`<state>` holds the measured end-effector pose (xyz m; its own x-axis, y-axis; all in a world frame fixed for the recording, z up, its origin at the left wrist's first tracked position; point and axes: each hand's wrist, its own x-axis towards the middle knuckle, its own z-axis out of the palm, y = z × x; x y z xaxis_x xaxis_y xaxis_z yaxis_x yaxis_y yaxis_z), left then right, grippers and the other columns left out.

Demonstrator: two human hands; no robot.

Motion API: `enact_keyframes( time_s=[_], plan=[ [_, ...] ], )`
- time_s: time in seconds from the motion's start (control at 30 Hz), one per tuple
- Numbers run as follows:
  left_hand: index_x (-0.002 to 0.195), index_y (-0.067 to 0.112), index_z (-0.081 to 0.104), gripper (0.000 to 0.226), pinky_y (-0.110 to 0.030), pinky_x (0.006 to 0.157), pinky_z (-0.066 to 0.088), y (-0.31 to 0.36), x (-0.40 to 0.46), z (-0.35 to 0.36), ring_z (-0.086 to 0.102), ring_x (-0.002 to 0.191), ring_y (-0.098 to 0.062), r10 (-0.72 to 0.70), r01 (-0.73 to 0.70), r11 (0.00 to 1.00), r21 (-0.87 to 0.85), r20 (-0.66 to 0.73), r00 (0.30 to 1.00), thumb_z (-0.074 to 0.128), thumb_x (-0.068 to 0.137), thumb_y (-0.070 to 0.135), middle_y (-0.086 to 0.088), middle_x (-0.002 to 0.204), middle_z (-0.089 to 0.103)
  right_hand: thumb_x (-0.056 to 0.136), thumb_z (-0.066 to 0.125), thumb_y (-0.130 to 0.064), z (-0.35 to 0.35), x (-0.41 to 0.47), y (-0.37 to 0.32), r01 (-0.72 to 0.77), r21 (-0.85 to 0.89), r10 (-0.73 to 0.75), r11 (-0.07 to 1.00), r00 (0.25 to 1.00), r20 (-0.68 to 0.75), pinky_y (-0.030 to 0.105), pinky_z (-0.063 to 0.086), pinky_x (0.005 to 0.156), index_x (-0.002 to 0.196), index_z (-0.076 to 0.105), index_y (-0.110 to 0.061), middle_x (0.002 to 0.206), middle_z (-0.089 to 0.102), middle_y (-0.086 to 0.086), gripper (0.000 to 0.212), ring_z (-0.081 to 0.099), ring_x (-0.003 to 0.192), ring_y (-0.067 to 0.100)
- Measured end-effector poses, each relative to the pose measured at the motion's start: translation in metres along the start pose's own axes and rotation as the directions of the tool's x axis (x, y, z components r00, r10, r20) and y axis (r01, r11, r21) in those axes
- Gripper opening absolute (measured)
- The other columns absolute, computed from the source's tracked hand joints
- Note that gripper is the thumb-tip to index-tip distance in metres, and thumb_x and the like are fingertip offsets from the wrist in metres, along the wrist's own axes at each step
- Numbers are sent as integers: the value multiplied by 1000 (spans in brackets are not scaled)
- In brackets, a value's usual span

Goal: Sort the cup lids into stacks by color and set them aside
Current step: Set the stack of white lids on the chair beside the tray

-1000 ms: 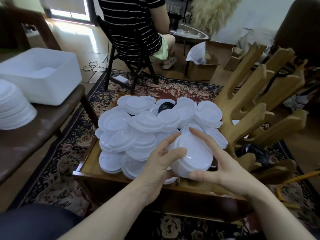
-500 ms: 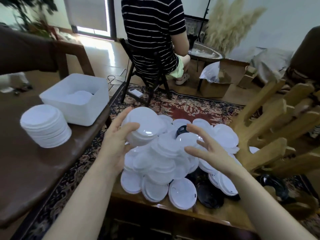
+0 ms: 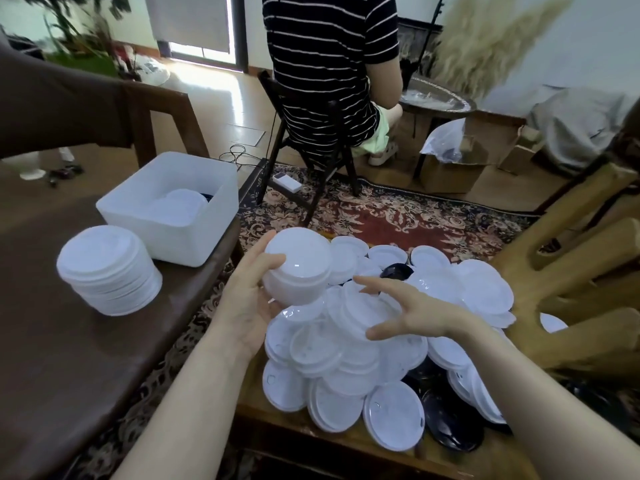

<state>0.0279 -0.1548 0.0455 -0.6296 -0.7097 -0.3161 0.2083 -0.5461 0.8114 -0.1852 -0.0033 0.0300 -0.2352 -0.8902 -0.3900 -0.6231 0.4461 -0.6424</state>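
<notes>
The left hand grips a small stack of white lids, thumb over the top edge and fingers curled under it, lifted above the near-left part of the heap. The right hand hangs over the middle of the heap with fingers spread and slightly curled, holding nothing; whether the fingertips brush the lids beneath I can't tell. The loose pile of white lids sprawls across the low wooden table, with a few black lids showing at its near-right edge and one more black lid poking out toward the far side. On the dark brown bench to the left sits a tidy sorted stack of white lids, and just behind it a white plastic bin with more white lids lying inside. Beyond the patterned rug, a person in a striped shirt sits on a dark chair, back turned
</notes>
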Motion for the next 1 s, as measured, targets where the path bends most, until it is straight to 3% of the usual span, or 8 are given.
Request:
enact_keyframes(
  time_s=[0.1, 0.2, 0.27, 0.4, 0.57, 0.73, 0.9, 1.0],
  plan=[
    [132, 32, 63, 55, -45, 96, 50, -2, 1, 2, 64, 111, -28, -22, 22, 999, 32, 24, 999, 65, 78, 20, -6, 132, 65, 76, 83, -34, -3, -10, -5, 9, 44, -6, 999, 998, -59, 26, 27, 111, 140, 38, -48, 136, 43, -23, 79, 35, 130, -7],
    [126, 35, 65, 46, -42, 93, 50, -3, 0, 8, 64, 108, -25, -22, 19, 998, 59, 40, 999, 63, 85, 16, -4, 129, 66, 69, 81, -42, -3, -28, -15, 73, 173, -26, 982, 965, -260, 18, 32, 108, 136, 44, -48, 136, 44, -28, 77, 37, 123, -17],
    [126, 36, 65, 51, -39, 91, 52, -5, -3, 14, 64, 110, -24, -40, 36, 997, 68, 57, 998, 68, 79, 17, -1, 128, 66, 64, 78, -48, 1, -37, -23, 160, 201, -52, 966, 887, -458, 10, 34, 100, 136, 46, -45, 136, 46, -28, 79, 41, 122, -14],
    [127, 36, 65, 66, -34, 82, 54, -12, -10, 30, 66, 111, -24, -46, 33, 996, 81, 164, 985, 78, 64, 20, 0, 126, 70, 65, 83, -53, 10, -49, -38, 287, 231, -41, 930, 703, -710, 13, 39, 89, 138, 46, -39, 133, 51, -24, 83, 45, 120, -8],
    [134, 34, 59, 64, -39, 94, 55, -23, -17, 44, 67, 114, -21, 1, -20, 998, 65, 283, 959, 76, 74, 19, 3, 125, 71, 62, 75, -51, 6, -48, -63, 357, 293, -63, 887, 722, -689, 11, 46, 83, 133, 50, -34, 123, 53, -5, 76, 52, 108, -7],
    [138, 32, 57, 63, -38, 91, 55, -27, -18, 44, 64, 120, -22, -1, -24, 996, 86, 277, 961, 73, 76, 32, -1, 133, 66, 57, 66, -64, 8, -41, -68, 259, 241, -12, 935, 703, -711, 8, 42, 75, 116, 53, -47, 112, 46, -14, 63, 48, 92, -13],
    [135, 31, 60, 63, -36, 82, 57, -30, -18, 46, 65, 119, -26, -34, 1, 992, 125, 267, 963, 76, 74, 33, -6, 132, 66, 75, 55, -64, 18, -40, -66, 224, 74, -96, 972, 663, -742, 9, 37, 72, 113, 58, -45, 107, 54, -21, 42, 50, 90, -4],
    [133, 31, 62, 60, -36, 81, 57, -26, -16, 43, 66, 116, -24, -75, 41, 991, 128, 273, 959, 73, 75, 37, -2, 128, 69, 80, 67, -56, 6, -52, -63, 281, 161, -125, 946, 775, -620, 7, 37, 81, 129, 53, -39, 126, 52, -25, 54, 48, 109, -7]
  ],
)
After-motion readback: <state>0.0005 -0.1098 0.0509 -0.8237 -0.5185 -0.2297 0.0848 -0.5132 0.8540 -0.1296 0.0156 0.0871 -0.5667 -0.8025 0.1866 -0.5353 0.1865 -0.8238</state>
